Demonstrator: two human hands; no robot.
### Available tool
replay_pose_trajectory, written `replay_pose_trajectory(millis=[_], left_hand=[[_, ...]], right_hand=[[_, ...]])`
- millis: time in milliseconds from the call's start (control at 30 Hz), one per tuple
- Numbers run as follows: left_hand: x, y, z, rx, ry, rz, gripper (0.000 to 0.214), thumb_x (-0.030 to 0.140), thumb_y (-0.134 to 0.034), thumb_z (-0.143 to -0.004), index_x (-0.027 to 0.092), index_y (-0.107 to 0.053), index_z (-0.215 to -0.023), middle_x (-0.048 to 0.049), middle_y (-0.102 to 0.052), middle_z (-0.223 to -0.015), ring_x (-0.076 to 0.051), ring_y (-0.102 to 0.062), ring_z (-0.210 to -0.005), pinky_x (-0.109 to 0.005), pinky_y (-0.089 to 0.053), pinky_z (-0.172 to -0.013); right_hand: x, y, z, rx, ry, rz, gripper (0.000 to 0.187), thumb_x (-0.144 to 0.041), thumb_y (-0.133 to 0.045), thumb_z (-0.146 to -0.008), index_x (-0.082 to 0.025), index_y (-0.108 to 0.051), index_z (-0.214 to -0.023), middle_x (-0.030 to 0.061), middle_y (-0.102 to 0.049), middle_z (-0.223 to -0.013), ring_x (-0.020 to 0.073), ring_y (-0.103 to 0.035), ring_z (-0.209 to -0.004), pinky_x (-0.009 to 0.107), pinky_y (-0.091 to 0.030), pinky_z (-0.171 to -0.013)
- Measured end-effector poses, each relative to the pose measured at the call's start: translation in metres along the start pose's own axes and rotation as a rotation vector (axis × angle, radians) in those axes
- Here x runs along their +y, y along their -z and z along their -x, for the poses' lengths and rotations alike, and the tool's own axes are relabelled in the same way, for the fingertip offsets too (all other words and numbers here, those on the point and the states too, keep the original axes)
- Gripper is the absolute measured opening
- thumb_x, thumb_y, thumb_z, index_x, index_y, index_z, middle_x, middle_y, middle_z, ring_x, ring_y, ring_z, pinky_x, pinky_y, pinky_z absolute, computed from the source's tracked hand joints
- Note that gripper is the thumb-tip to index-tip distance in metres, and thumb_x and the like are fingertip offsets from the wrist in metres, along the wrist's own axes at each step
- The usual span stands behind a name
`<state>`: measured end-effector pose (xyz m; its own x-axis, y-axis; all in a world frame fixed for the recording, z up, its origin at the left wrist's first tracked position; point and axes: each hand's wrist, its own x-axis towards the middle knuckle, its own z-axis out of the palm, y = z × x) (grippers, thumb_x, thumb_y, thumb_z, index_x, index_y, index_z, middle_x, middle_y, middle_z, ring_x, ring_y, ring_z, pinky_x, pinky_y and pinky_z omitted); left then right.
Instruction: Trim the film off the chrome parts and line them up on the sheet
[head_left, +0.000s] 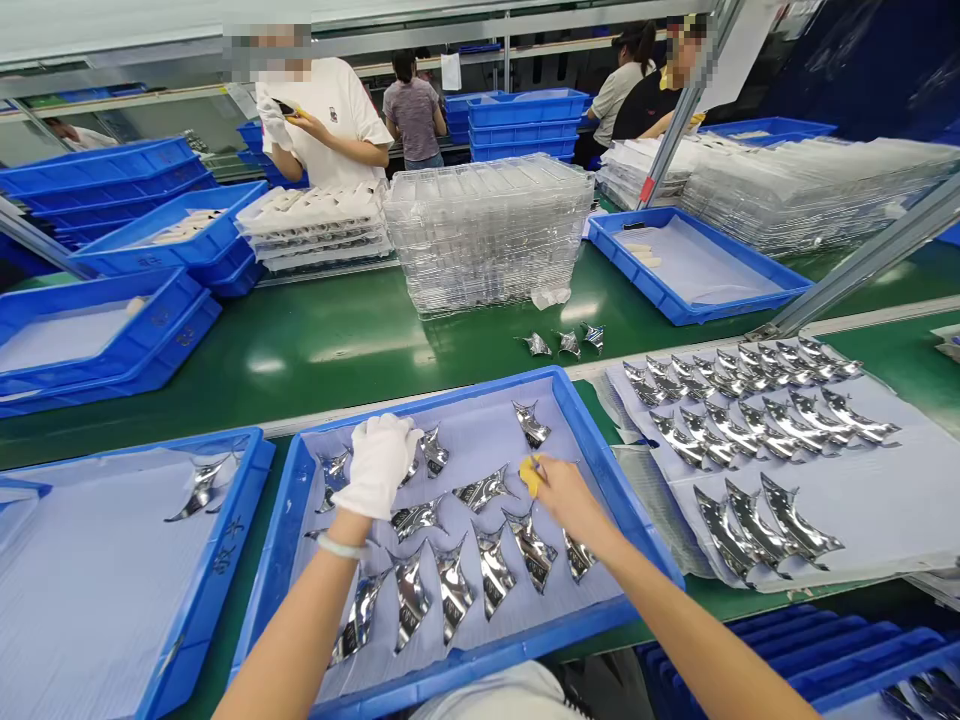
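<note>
Head view: white-gloved left hand (379,465), loosely curled, grip unclear, above mirror-silver pointed metal pieces (484,490) in blue plastic tray (442,402); bare right hand (571,500) pinching small yellow pad (530,477) mid-tray. Risk: scratched finish from pad or glove dragging across crowded pieces.

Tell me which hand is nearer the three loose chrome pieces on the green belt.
Right. The right hand is just below the chrome pieces, over the blue tray; the gloved left hand is farther off, down and to their left.
</note>
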<state>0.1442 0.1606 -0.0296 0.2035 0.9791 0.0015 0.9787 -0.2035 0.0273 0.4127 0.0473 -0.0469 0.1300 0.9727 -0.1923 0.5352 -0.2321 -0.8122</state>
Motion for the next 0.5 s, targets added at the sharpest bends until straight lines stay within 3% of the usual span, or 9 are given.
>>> replay_pose_trajectory(millis=[133,267,367,500], left_hand=[[-0.002,0.016,0.031,0.032,-0.028,0.153,0.035,0.038,-0.052,-0.103,0.019,-0.076,-0.119,-0.0153,-0.074,-0.113,-0.036,-0.064,-0.111,-0.055,-0.044,-0.102],[0.009,0.018,0.059,0.054,-0.071,0.369,0.029,0.037,-0.057,-0.099,0.022,-0.077,-0.114,-0.0122,-0.077,-0.110,-0.033,-0.066,-0.108,-0.050,-0.044,-0.104],[0.016,0.016,0.075,0.075,-0.059,0.555,0.023,0.035,-0.060,-0.097,0.023,-0.077,-0.108,-0.0110,-0.077,-0.108,-0.031,-0.067,-0.109,-0.050,-0.045,-0.106],[0.022,0.024,0.091,0.102,-0.003,0.844,0.029,0.043,-0.062,-0.099,0.020,-0.073,-0.114,-0.0102,-0.074,-0.119,-0.027,-0.068,-0.114,-0.051,-0.048,-0.106]], right_hand=[[-0.011,0.008,-0.068,0.015,-0.120,0.228,0.031,-0.033,-0.069,-0.102,-0.018,-0.066,-0.128,0.0097,-0.068,-0.128,0.0257,-0.071,-0.108,0.046,-0.061,-0.090],[-0.022,0.006,-0.107,0.021,-0.123,0.325,0.035,-0.033,-0.069,-0.102,-0.018,-0.064,-0.133,0.0113,-0.066,-0.134,0.0276,-0.069,-0.112,0.049,-0.060,-0.094],[-0.024,0.006,-0.107,-0.005,-0.044,0.295,0.034,-0.034,-0.069,-0.102,-0.018,-0.064,-0.131,0.0105,-0.067,-0.132,0.0268,-0.070,-0.111,0.048,-0.061,-0.092],[-0.029,0.008,-0.068,-0.007,0.134,0.128,0.018,-0.026,-0.064,-0.102,-0.015,-0.072,-0.113,0.0095,-0.072,-0.116,0.0226,-0.069,-0.098,0.040,-0.058,-0.088]])
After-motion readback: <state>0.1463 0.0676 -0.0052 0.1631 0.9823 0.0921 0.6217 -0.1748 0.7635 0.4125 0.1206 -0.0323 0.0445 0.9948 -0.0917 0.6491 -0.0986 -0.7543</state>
